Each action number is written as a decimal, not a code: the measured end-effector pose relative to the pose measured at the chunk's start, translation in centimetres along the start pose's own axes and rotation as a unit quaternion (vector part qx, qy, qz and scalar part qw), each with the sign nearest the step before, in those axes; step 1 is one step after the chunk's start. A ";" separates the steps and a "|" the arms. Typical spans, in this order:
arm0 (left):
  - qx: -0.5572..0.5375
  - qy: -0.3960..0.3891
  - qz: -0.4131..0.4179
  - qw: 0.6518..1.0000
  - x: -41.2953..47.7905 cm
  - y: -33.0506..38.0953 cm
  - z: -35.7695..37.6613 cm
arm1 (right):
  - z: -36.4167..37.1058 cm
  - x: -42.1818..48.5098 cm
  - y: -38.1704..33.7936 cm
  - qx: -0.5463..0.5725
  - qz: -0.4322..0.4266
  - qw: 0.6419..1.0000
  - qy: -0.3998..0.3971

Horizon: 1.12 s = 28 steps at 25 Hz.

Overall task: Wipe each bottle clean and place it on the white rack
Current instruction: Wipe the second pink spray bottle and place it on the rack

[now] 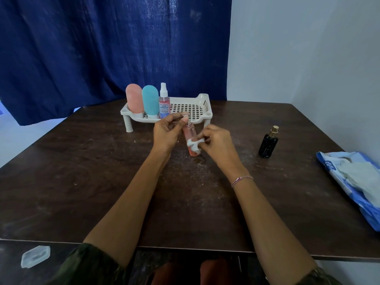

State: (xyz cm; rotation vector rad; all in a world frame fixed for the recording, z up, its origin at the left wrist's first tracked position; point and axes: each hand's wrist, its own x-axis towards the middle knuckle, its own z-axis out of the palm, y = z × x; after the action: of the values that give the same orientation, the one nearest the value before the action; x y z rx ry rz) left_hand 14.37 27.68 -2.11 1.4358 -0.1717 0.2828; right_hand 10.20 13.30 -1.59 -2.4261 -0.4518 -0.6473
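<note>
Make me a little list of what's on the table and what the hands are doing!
on rack: pink bottle, teal bottle, pink spray bottle, standing on the white rack
left hand: holds the top of a clear pink bottle
right hand: rubs it with a white wipe
waiting: black bottle, upright on the table
far right: blue wipes pack

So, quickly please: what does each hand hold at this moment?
Left hand: closed on the top of the pink spray bottle.
Right hand: closed on a white wipe, pressed against that bottle.
</note>
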 end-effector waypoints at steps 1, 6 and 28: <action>-0.002 0.008 -0.003 1.000 -0.1 0.2 0.0 | -0.2 0.0 0.2 -0.015 0.020 0.998 -0.050; 0.005 0.002 -0.004 1.000 -0.3 0.4 0.2 | -0.5 -0.2 0.6 -0.045 0.039 0.987 -0.150; 0.031 -0.062 0.031 0.997 0.0 0.0 -0.1 | 0.4 -0.2 0.0 -0.021 -0.067 0.997 -0.044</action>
State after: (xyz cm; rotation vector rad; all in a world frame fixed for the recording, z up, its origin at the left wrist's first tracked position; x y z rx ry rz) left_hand 14.42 27.77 -2.15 1.5124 -0.3111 0.2511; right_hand 10.20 13.48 -2.02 -2.4865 -0.6478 -0.6138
